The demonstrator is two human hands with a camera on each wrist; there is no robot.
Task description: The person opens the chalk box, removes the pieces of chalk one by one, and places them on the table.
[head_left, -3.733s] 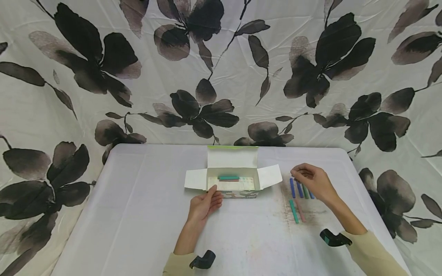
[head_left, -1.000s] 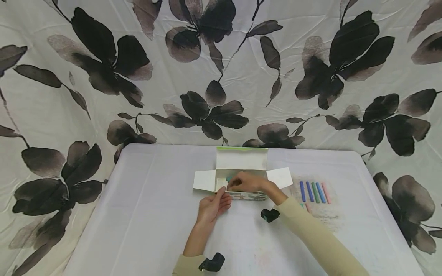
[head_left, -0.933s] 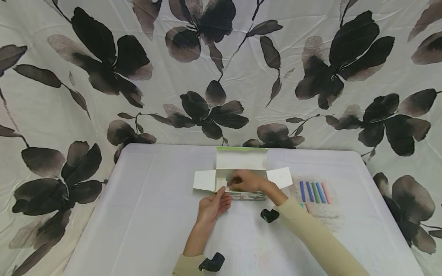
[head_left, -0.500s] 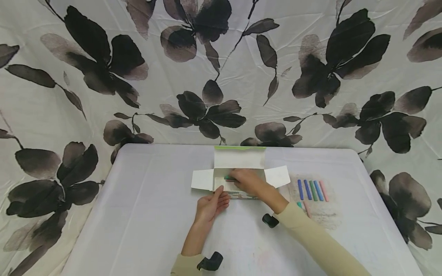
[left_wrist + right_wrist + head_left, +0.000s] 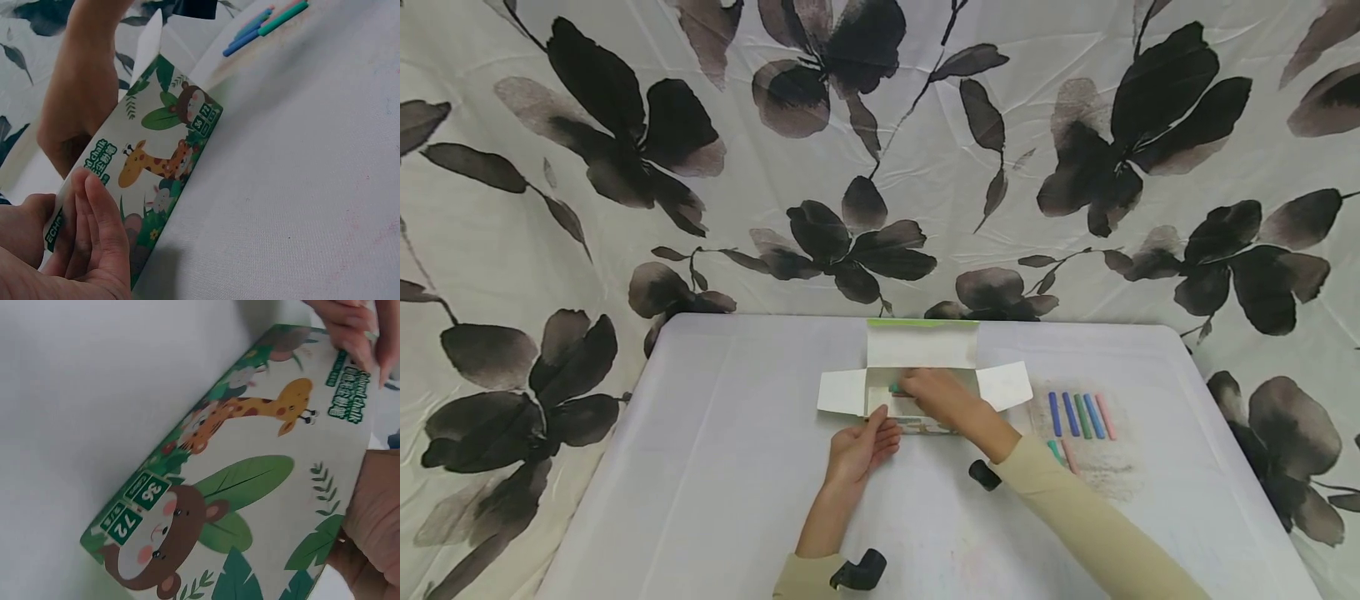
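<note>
An open cardboard chalk box [image 5: 917, 333] with a giraffe and a bear printed on its front [image 5: 169, 159] [image 5: 250, 487] lies at the table's middle, flaps spread. My left hand [image 5: 861, 442] presses straight fingers [image 5: 94, 219] against the front near the box's left end. My right hand [image 5: 934, 393] reaches down into the box, with its fingers curled onto a teal chalk [image 5: 895, 388] whose end shows to their left. What else lies in the box is hidden by that hand.
Several chalk sticks [image 5: 1078, 415], blue, green and pink, lie in a row on a dusty patch right of the box, also seen in the left wrist view [image 5: 262, 25]. Two more sticks [image 5: 1062, 454] show beside my right forearm. A flowered cloth [image 5: 880, 167] hangs behind the white table [image 5: 715, 467].
My right hand came from the chalk row into the box and has stayed over the teal chalk for the last second. The left hand has stayed against the box.
</note>
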